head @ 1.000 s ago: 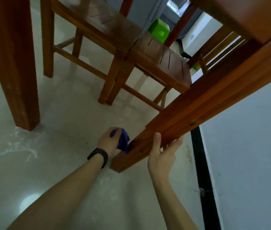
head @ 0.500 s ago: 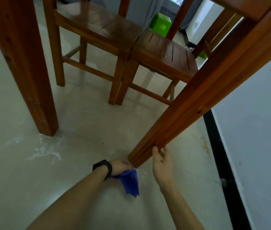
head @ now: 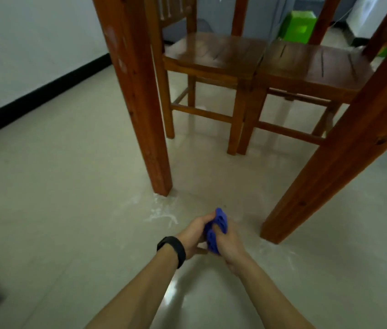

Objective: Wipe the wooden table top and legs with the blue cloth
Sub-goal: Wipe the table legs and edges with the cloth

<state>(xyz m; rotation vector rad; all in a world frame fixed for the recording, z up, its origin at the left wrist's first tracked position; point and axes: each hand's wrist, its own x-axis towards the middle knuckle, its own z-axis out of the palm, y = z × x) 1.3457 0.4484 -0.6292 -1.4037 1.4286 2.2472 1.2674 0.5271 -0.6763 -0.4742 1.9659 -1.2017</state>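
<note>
The blue cloth (head: pixel 215 230) is bunched up between both hands, low over the pale floor. My left hand (head: pixel 193 233), with a black band on its wrist, grips the cloth from the left. My right hand (head: pixel 230 242) grips it from the right. Two thick wooden table legs stand ahead: the left table leg (head: pixel 140 96) beyond my hands and the right table leg (head: pixel 337 148) slanting down to the floor just right of them. Neither hand touches a leg. The table top is out of view.
Two wooden chairs (head: pixel 214 58) (head: pixel 315 67) stand side by side behind the legs. A green box (head: pixel 298 26) sits farther back. A white wall with a black skirting (head: pixel 33 91) runs on the left. White smears mark the floor (head: pixel 161 213) near the left table leg.
My right hand has let go of the right table leg and joined my left hand on the cloth. Both hands have moved away from that leg's foot, and the view has swung left.
</note>
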